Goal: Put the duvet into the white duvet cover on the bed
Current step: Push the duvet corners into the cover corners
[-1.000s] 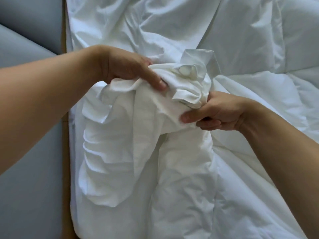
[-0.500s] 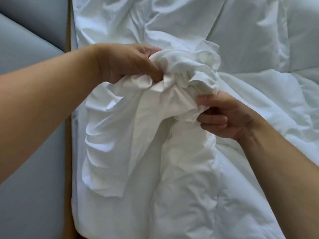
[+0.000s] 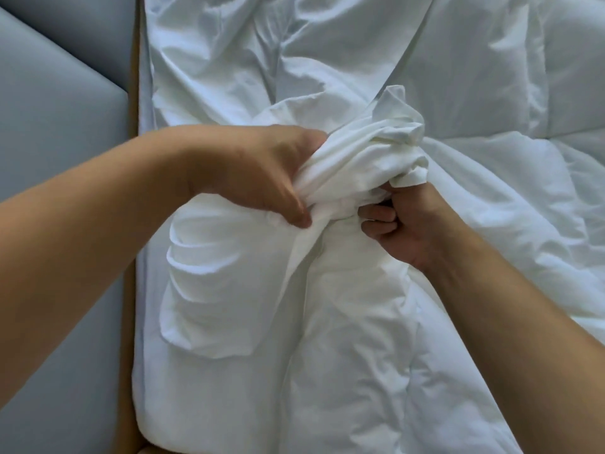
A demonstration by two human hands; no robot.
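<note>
Head view: the white duvet cover (image 3: 370, 152) is scrunched into a wad near the left edge of the bed (image 3: 143, 322). The left hand (image 3: 262, 172) is clamped on one side of it and the right hand (image 3: 402, 224) is fisted into it from below. The quilted duvet (image 3: 491, 191) sprawls alongside, mostly outside I'd guess, so early days. It's white on white, so I can't tell what's already in. There's a grey padded panel (image 3: 59, 126) to the left.

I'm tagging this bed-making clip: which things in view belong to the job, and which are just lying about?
In the job:
- left hand, gripping the bunched white duvet cover
- right hand, gripping the same bunch from below
- quilted duvet

Just there:
- grey padded panel
- wooden strip beside the bedding
</note>
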